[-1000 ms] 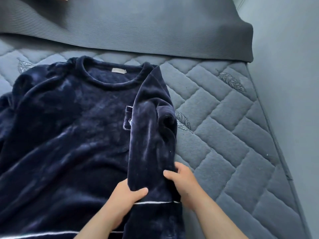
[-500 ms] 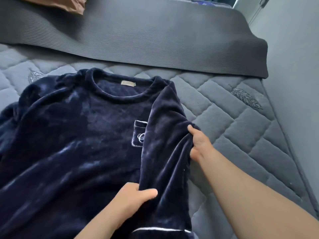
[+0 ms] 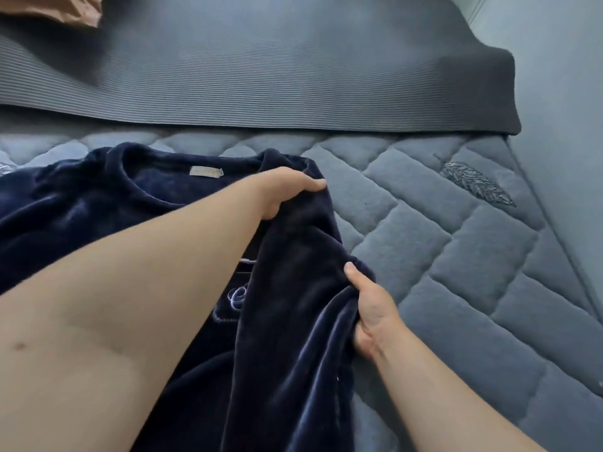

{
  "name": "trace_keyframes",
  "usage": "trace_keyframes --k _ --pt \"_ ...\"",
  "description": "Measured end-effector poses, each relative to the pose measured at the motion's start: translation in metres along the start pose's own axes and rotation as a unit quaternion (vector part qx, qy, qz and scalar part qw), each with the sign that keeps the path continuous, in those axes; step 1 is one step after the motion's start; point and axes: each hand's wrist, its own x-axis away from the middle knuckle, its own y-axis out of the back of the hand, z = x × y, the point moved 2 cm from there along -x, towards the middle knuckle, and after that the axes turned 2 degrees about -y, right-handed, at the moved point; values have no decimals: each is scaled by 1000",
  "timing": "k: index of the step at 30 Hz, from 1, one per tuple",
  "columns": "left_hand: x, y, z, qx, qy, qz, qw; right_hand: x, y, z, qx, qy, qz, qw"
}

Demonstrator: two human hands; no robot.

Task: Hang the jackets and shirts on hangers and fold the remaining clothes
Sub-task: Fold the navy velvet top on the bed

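Quilted grey mattress (image 3: 456,256) across the lower frame, with broad bare quilting open to the right of the garment, out to the mattress edge along a pale wall (image 3: 561,93). Dark ribbed mat (image 3: 293,76) across the far side, its near edge straight, its right corner curled down. Navy velvet top (image 3: 81,207) flat on the mattress at left and centre, neckline toward the mat. Right sleeve (image 3: 293,288) folded inward over the chest, running down to the near edge. Left hand (image 3: 287,187) gripping the fold at the shoulder beside the collar, fingers curled over the cloth. Right hand (image 3: 372,308) pinching the sleeve's outer edge, thumb on top. Tan cloth (image 3: 58,9) at the far left corner. Small pale label (image 3: 206,171) inside the neckline.
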Motion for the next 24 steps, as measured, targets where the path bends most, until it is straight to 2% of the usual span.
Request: trace_keyframes --k 2,4,7,9,12,16,18,19,21,22,24 --pt "-15 -1 -3 64 -1 -24 998 4 4 -2 -53 -7 21 998" --pt "-28 -5 -8 30 -49 -76 995 8 9 -3 -72 10 8 997" --pt "-44 -13 -13 -48 -126 -126 983 7 10 -3 6 55 -65 996" --pt "-51 -18 -10 -73 -149 -160 973 0 11 5 78 69 -135 985" --pt "-50 -19 -3 -90 -176 -192 961 -13 8 14 143 36 -185 972" --pt "-9 -28 8 -55 -189 -207 958 -3 0 13 37 -5 -126 991" --pt "36 -37 28 -105 -246 -208 941 8 3 8 17 31 -144 989" --pt "64 -42 39 -187 -303 -211 910 16 6 7 49 74 -192 977" --pt "124 -50 69 -340 -433 -183 815 42 11 2 130 190 -293 928" --pt "154 -53 92 -368 -461 -161 791 57 11 -5 185 235 -304 904" --pt "213 -59 148 -382 -417 -130 815 86 16 -30 323 305 -240 863"
